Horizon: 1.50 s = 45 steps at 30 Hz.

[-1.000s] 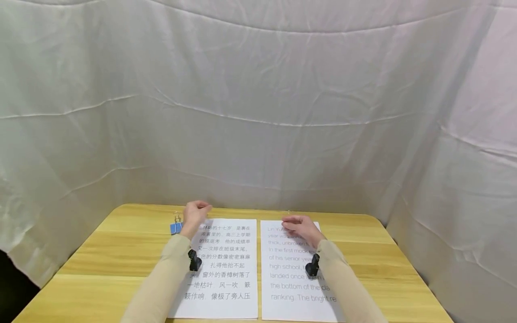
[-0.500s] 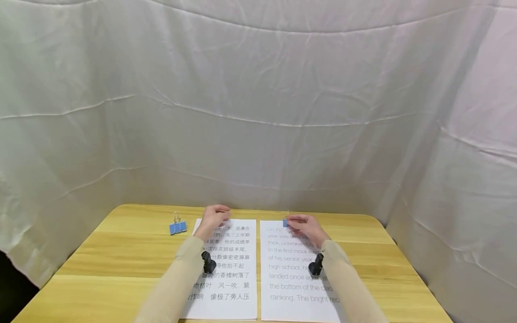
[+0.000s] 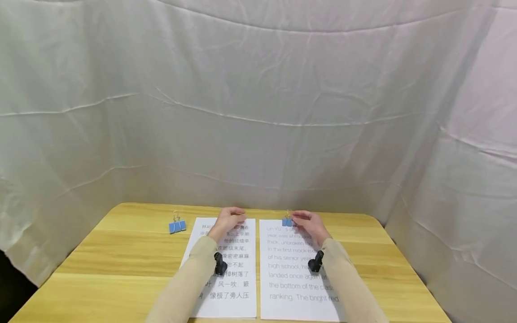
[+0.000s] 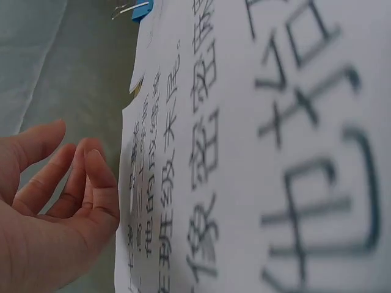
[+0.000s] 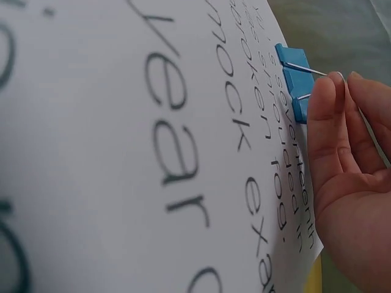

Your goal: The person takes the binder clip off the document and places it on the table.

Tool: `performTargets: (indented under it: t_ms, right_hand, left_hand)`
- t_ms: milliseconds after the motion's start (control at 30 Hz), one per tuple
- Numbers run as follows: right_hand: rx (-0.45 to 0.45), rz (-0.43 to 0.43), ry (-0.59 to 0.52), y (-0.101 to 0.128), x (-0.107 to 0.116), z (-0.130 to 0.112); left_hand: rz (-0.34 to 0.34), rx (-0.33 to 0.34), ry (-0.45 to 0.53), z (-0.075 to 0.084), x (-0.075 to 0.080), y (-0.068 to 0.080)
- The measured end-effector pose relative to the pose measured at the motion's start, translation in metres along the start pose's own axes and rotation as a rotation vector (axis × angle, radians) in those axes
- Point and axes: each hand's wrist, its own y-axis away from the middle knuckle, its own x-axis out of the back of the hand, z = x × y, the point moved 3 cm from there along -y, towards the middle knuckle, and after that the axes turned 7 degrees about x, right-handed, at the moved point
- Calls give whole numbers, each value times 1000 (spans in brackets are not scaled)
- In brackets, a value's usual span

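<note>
My right hand (image 3: 308,225) pinches the wire handles of a blue clip (image 3: 287,221) sitting on the top edge of the right sheet (image 3: 299,278). My left hand (image 3: 228,220) hovers with loose fingers, holding nothing, over the left sheet (image 3: 234,287). Another clip (image 3: 177,225) lies on the tabletop (image 3: 121,251).

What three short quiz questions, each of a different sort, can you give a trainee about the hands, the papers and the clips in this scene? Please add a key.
1. True or false: the right hand pinches the wire handles of the blue clip on the English sheet.
2. Which does the left hand hold? A) a clip B) a pen C) nothing
3. Fill in: the loose blue clip lies on the wooden table, to the ___ of the Chinese sheet.

Key: 1 true; 2 C, its fingers are loosely curled beside the sheet's edge; 3 left.
</note>
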Motion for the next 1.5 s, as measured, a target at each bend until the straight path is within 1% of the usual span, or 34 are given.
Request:
performTargets:
  t_ms: [133, 233, 333, 400, 533, 600, 700, 800, 967, 1067, 1200, 1333, 1500]
  right_hand:
    - [-7, 35, -9, -2, 4, -2]
    - [-7, 63, 22, -3, 6, -3]
    - [-22, 76, 55, -5, 5, -2]
    - [-27, 76, 79, -6, 3, -2]
    - [-21, 47, 117, -10, 0, -3]
    - [-18, 30, 111, -11, -2, -3]
    - [-41, 17, 96, -12, -3, -2]
    - [-54, 4, 99, -12, -5, -1]
    - [-63, -18, 123, -13, -7, 0]
    - [-61, -26, 114, -14, -8, 0]
    - [-50, -16, 100, -16, -8, 1]
    - [-35, 11, 117, -15, -9, 3]
    - [-38, 55, 144, -11, -9, 5]
  left_hand:
    - [-30, -13, 5, 6, -13, -4]
    - [-57, -23, 14, 8, -23, -5]
    - [-88, -15, 50, 8, -30, -5]
    - [-106, -6, 74, 7, -34, -4]
    - [-117, -18, 92, 6, -40, -4]
    - [-119, -13, 86, 6, -42, -3]
    - [-113, 4, 71, 5, -44, -4]
    - [-101, 6, 58, 3, -46, -5]
    - [-97, 23, 78, 1, -49, -6]
    - [-100, 29, 75, 0, -49, -6]
    - [-104, 35, 83, 0, -49, -6]
    - [-104, 35, 88, -1, -50, -6]
    - [-93, 33, 77, -1, -52, -5]
